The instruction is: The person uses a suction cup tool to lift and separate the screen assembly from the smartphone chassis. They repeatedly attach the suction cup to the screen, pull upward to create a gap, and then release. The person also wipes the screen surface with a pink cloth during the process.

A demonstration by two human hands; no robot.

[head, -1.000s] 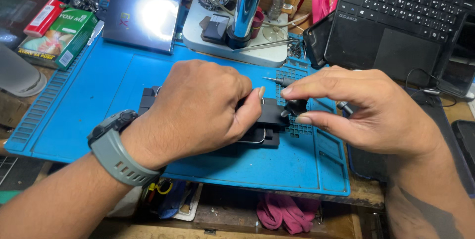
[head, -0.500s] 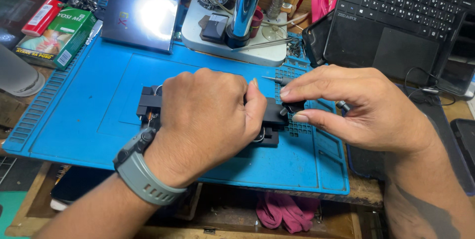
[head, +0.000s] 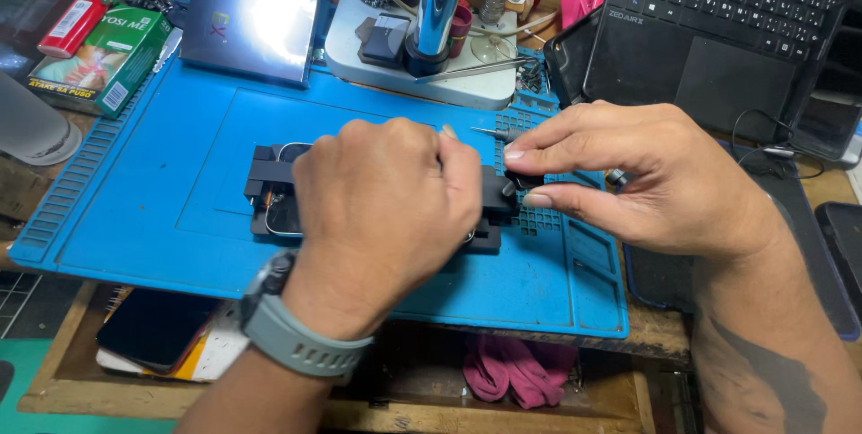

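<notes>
Two hands at a black phone clamp on the blue mat

Left hand curls closed over the clamp, mid-mat; right hand pinches its right-end knob; bare mat lies left.

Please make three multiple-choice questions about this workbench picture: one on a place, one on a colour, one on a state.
1. Where does the black clamp holder lie?
A. on the blue mat
B. on the laptop keyboard
C. on the floor

2. What colour is the watch band on the left wrist?
A. red
B. grey
C. yellow

3. What is the right hand doing?
A. resting flat and open
B. pinching a black knob at the holder's end
C. typing

Answers: 1 A, the holder sits on the blue mat. 2 B, the watch band is grey. 3 B, the right hand has thumb and finger closed on the knob, while the left hand covers the holder.
</notes>
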